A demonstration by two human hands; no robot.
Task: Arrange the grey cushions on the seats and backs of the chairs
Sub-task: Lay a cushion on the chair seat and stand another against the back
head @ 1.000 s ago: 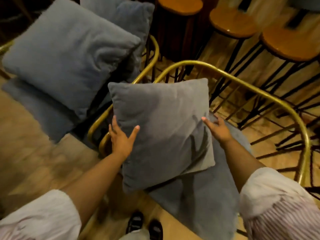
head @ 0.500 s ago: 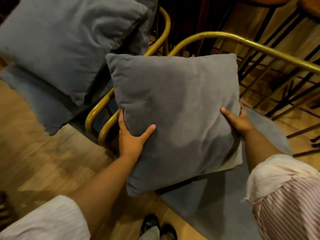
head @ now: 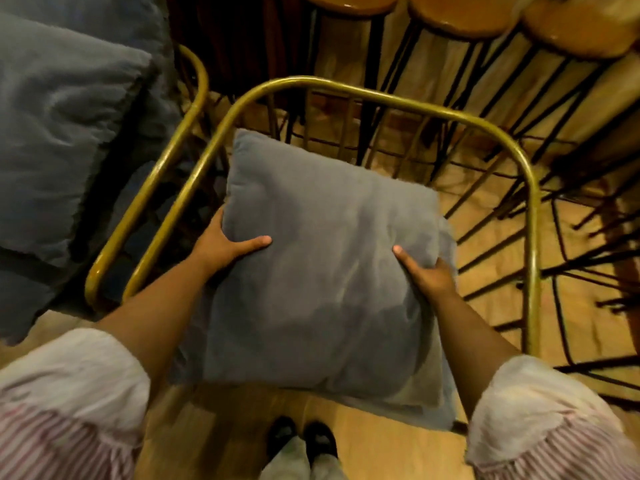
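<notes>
I see a dim, warm amber cast over everything. The wooden floor point(head: 491, 299) is the brightest patch, crossed by thin dark leg shadows. A dull sheen runs along the brass chair frame point(head: 381, 98). The sleeves point(head: 69, 382) at the bottom corners smear with blur, and the stools point(head: 464, 15) bow outward near the top edge. Fine detail looks soft and grainy.

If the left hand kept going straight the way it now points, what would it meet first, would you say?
The left hand points up and away along the grey cushion it grips; beyond that, probably the brass chair back and its spindles, though depth is unclear.
</notes>
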